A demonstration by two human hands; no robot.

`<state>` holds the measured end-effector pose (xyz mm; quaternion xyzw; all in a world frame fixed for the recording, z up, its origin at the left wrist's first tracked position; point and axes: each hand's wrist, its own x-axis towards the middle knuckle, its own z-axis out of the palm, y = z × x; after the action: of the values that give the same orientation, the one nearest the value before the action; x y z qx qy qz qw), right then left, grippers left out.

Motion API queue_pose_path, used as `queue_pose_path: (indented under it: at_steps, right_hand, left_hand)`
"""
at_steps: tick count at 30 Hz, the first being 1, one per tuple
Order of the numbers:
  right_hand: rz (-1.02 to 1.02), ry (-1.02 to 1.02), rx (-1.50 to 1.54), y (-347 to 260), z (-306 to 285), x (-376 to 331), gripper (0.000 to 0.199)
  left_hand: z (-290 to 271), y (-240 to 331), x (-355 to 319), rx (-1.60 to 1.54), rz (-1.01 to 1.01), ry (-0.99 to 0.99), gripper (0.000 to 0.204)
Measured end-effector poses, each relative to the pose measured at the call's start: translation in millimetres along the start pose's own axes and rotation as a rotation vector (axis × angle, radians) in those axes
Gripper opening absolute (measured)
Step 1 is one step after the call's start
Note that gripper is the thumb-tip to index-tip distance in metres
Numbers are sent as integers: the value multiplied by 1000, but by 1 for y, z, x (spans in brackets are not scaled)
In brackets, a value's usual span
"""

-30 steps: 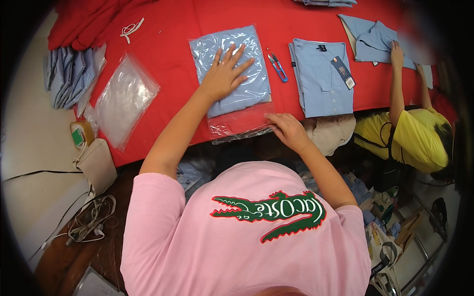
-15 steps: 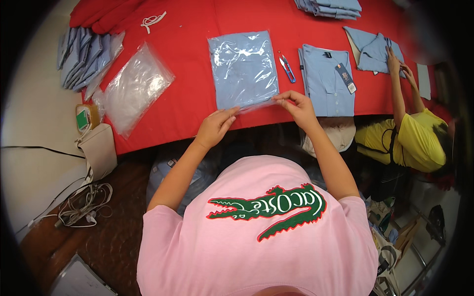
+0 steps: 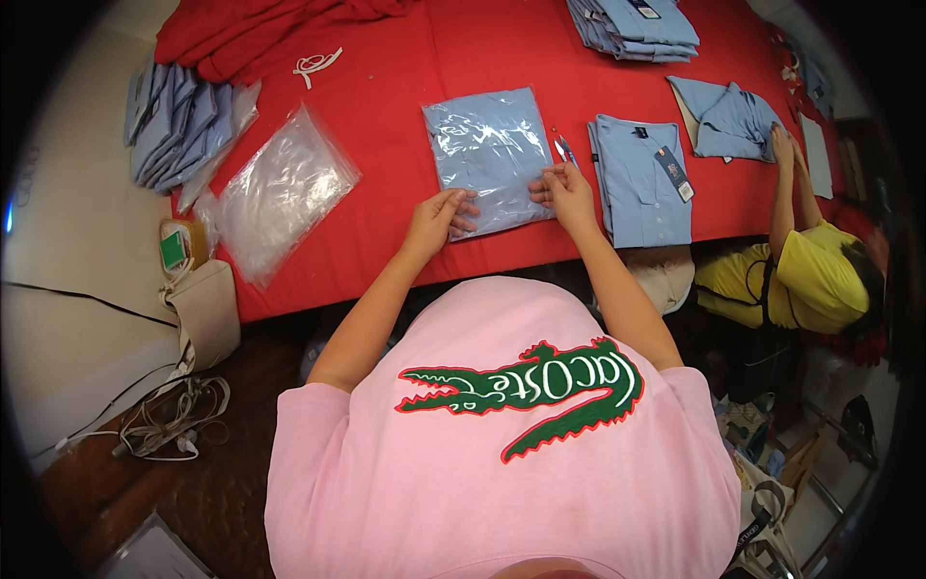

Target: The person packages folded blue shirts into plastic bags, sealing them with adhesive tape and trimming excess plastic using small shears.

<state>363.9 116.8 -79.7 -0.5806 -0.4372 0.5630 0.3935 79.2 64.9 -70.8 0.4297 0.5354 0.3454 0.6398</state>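
A folded light-blue shirt in a clear plastic bag (image 3: 490,135) lies flat on the red-covered table in front of me. My left hand (image 3: 441,222) is at the bag's near left corner, with its fingers curled over the plastic. At the near right side, my right hand (image 3: 567,198) pinches the plastic with thumb and fingers. The bag's clear flap looks folded up over the shirt between my hands. Just past my right hand are small blue-handled thread snips (image 3: 564,150), partly hidden by it.
Left of the bag are a pile of clear plastic bags (image 3: 285,193) and stacked blue shirts (image 3: 178,125). A tagged shirt (image 3: 641,183) lies to the right, with a shirt stack (image 3: 632,29) behind. A co-worker in yellow (image 3: 820,280) handles another shirt (image 3: 728,116).
My hands have brought the bag's flap up from the near edge onto the shirt. The whole view has shifted slightly, and the co-worker's hands have moved nearer the shirt's right edge.
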Motion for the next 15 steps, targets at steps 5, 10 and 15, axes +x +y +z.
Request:
queue_pose_path:
  at_steps: [5,10,15]
  right_hand:
    - [-17,89,-108,-10,13,-11,19]
    - [-63,215,-201,-5,20,-9,20]
    - [-111,383,-780,-2,24,2,22]
  left_hand:
    - [11,-7,11,-112,195,133,34]
    - [17,5,27,96,79,211,30]
    - [21,15,41,870,205,381,18]
